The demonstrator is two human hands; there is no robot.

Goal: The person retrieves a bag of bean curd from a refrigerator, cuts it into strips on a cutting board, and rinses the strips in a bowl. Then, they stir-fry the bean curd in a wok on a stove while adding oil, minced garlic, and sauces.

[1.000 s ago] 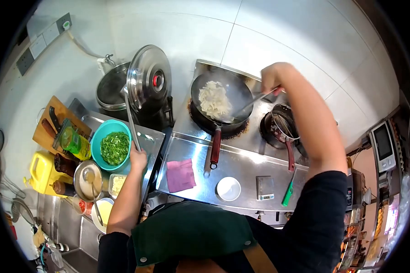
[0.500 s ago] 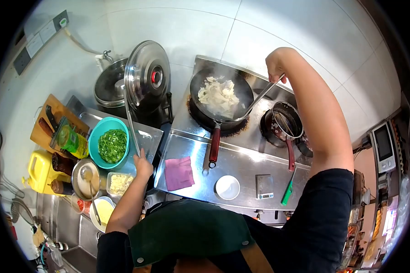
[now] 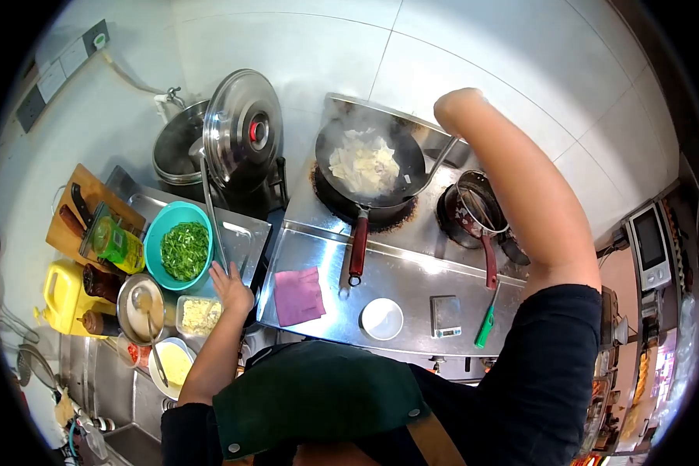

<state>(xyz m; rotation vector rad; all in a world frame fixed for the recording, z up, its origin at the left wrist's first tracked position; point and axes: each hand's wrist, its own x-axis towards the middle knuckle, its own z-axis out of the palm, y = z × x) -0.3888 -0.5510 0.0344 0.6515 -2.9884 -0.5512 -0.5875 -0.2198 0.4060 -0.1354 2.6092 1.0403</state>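
Observation:
My right hand (image 3: 460, 110) is bent over the upper end of a metal utensil (image 3: 441, 161) whose lower end reaches into the wok (image 3: 412, 151); its fingers are mostly hidden. Pale, sliced food (image 3: 363, 163) steams in the wok, whose red-brown handle (image 3: 358, 247) points toward me. My left hand (image 3: 231, 289) has its fingers spread at the lower end of a long ladle handle (image 3: 210, 206), beside the turquoise bowl (image 3: 151, 247) of chopped greens (image 3: 184, 251). The ladle's head rests in the big pot (image 3: 167, 159) beside the upright lid (image 3: 243, 128).
A purple cloth (image 3: 299, 297), white bowl (image 3: 382, 319), small scale (image 3: 446, 316) and green-handled tool (image 3: 485, 325) lie on the steel counter (image 3: 412, 279). A dark saucepan (image 3: 462, 213) stands right of the wok. Containers, a yellow jug (image 3: 62, 299) and a sink (image 3: 105, 380) are at left.
My left hand has opened its fingers from around the ladle handle and let it go. The ladle has tilted toward the pot. My right hand has shifted slightly left, and the food has moved within the wok.

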